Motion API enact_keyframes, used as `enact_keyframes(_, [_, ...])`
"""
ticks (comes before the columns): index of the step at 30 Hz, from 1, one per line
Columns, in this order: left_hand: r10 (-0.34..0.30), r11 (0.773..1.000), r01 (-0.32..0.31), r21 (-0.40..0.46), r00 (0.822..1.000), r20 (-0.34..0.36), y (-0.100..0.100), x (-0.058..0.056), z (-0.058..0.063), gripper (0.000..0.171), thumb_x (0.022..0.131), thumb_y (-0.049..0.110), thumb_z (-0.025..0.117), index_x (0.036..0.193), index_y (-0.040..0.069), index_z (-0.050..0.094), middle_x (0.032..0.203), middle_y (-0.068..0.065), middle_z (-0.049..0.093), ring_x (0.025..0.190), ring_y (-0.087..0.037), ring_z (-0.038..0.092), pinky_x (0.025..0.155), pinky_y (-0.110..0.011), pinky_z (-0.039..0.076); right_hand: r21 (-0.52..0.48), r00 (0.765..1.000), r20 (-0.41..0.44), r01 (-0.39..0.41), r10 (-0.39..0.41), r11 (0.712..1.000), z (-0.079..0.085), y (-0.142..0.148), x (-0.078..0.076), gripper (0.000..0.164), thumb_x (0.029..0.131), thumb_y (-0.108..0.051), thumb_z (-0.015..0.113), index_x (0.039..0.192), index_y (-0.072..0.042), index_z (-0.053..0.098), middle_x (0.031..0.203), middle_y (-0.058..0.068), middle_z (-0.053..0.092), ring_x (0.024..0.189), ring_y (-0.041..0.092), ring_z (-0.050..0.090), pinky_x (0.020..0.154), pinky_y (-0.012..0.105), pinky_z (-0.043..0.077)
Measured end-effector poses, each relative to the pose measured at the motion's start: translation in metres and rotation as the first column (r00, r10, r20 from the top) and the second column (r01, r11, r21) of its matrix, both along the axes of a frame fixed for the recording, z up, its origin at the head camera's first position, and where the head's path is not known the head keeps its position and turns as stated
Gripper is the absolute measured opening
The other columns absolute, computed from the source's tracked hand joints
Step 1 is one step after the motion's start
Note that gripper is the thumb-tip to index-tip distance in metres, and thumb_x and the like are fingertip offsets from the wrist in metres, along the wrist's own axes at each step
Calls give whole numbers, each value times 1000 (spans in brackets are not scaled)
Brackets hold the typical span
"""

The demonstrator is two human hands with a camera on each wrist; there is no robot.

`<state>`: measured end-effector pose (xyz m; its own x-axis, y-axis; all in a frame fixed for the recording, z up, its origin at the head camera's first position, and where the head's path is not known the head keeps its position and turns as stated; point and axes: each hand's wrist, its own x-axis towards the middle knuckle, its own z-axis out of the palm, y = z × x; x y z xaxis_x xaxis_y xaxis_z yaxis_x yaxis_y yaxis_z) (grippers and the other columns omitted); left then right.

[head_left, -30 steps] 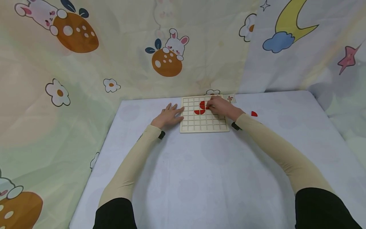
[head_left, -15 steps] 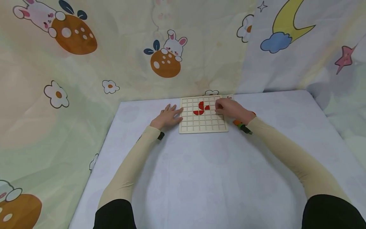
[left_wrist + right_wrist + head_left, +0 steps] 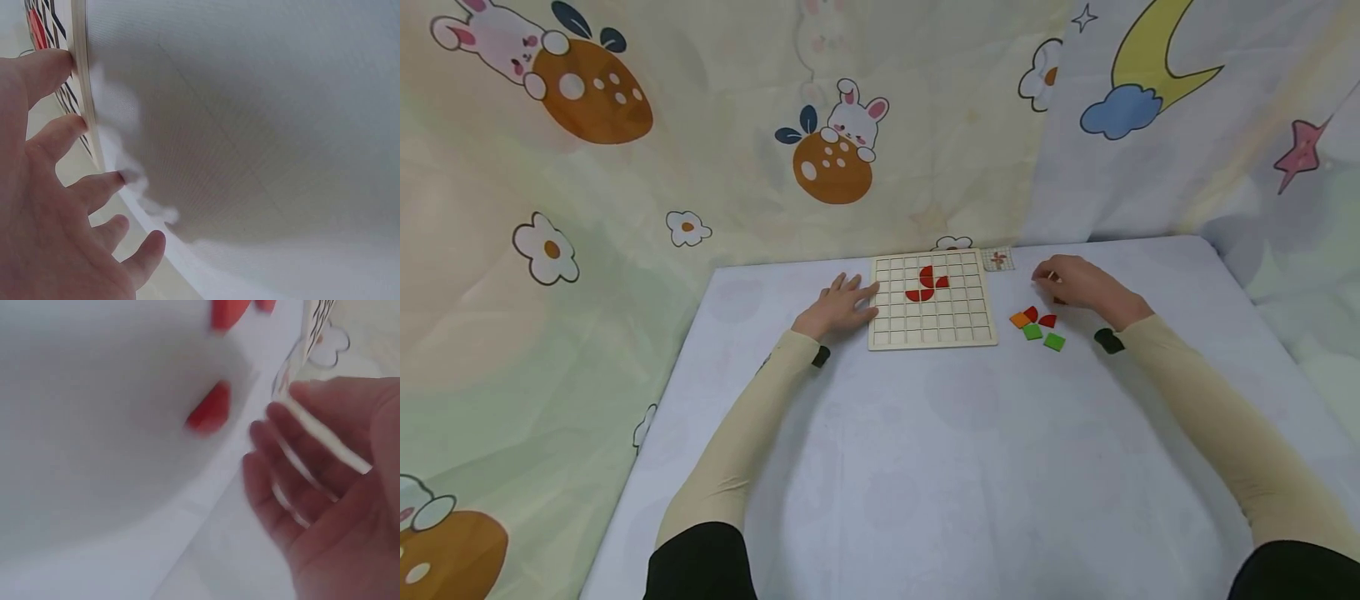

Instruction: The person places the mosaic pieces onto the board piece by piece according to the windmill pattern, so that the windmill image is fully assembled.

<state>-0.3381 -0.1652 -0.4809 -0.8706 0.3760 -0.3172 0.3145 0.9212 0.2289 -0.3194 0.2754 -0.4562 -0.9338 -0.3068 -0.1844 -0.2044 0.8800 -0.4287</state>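
The pale wooden grid board (image 3: 932, 325) lies flat at the back of the table, with several red rounded pieces (image 3: 919, 295) in its middle cells. My left hand (image 3: 835, 308) is at its left edge; in the left wrist view the thumb and a spread finger (image 3: 59, 134) touch the board's side. Right of the board, my right hand (image 3: 1078, 283) hovers low over the cloth with its fingers loosely bent and nothing between them. A red piece (image 3: 211, 409) lies on the table near those fingertips in the right wrist view; the hand mostly hides it in the head view.
Loose pieces lie right of the board: an orange square (image 3: 1019, 319), two red quarter-rounds (image 3: 1048, 321) and two green squares (image 3: 1054, 342). A small pattern card (image 3: 997, 259) sits by the board's back right corner. A printed cloth (image 3: 730, 167) hangs behind the table.
My right hand has let go of a red piece on the board and moved right, off the board and past the loose pieces, uncovering them and the card. The left hand stays put.
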Motion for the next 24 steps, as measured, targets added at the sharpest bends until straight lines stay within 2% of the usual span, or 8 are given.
enact_keyframes(4, [1,1000,-1,1,1000,1,0,0,0,64,103,56,40,161,35,21,171,-9,8,157,-36,-7,124,-62,8,70,998,8,62,-63,996,-1,18,8,30,99,-23,62,111,4,65,102,19,66,90,31,56,81,47,52])
enact_keyframes(7, [4,1000,-4,1,1000,3,1,-1,0,64,103,56,41,161,35,21,171,-9,8,157,-36,-7,124,-62,9,115,993,45,103,-109,988,-5,25,12,35,96,-30,67,103,3,62,92,16,63,87,31,54,72,43,50])
enact_keyframes(11, [5,1000,-5,1,1000,1,1,-1,-1,64,103,56,41,161,35,22,171,-8,8,157,-36,-6,124,-62,9,127,988,73,125,-135,984,-10,25,13,37,93,-32,70,102,2,60,91,16,61,86,30,53,70,39,49])
enact_keyframes(17, [7,1000,-7,11,1000,8,0,0,0,65,103,57,41,160,35,22,171,-8,8,157,-36,-6,124,-62,9,87,996,37,83,-86,993,-8,15,13,29,93,-23,69,106,2,62,97,18,64,87,31,55,76,44,50])
enact_keyframes(24, [-1,1000,1,8,1000,0,0,1,2,65,103,57,41,161,35,21,171,-9,8,157,-36,-6,123,-62,10,53,998,22,59,-60,997,0,-2,6,27,95,-22,68,112,-2,62,101,19,66,87,30,57,73,41,51])
